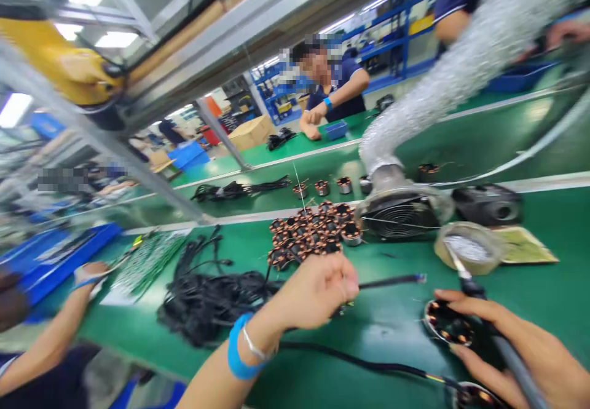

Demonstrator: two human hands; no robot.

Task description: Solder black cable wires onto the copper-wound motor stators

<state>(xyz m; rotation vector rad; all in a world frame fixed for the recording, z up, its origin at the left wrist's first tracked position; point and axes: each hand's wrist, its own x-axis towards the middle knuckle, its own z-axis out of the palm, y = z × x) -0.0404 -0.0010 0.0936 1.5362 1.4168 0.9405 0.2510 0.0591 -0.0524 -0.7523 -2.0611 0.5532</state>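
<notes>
- Nearest, at the bottom edge and nearer than the pile of wound rings (318,230), a second ring (477,393) is partly cut off, with a black cable (364,363) running from it leftward.
- The right hand (520,347), nearer than the pile and to its right, is curled part-way closed; its thumb and fingers grip one wound ring (454,326), and a soldering iron (472,287) crosses its palm.
- The iron's tip points away toward a round tub (479,266), right of the pile; whether they touch cannot be told.
- The left hand (318,289), just in front of the pile, has its fingers drawn together; what they pinch is too blurred to tell. A dark cable end (391,281) sticks out to its right.
- Left of the pile, a heap of black cables (216,301) lies on the green surface (373,329); farther left, green wires (154,261) lie near a co-worker's hand (92,270).
- Just right of the pile stands a black fan (399,215) under a silvery hose (428,83), with a dark housing (488,203) beyond it.
- Behind the pile, a few rings (345,184) stand in a row.
- Farthest behind the pile, another person works beside a blue tray (336,130), with blue shelves (271,89) beyond.
</notes>
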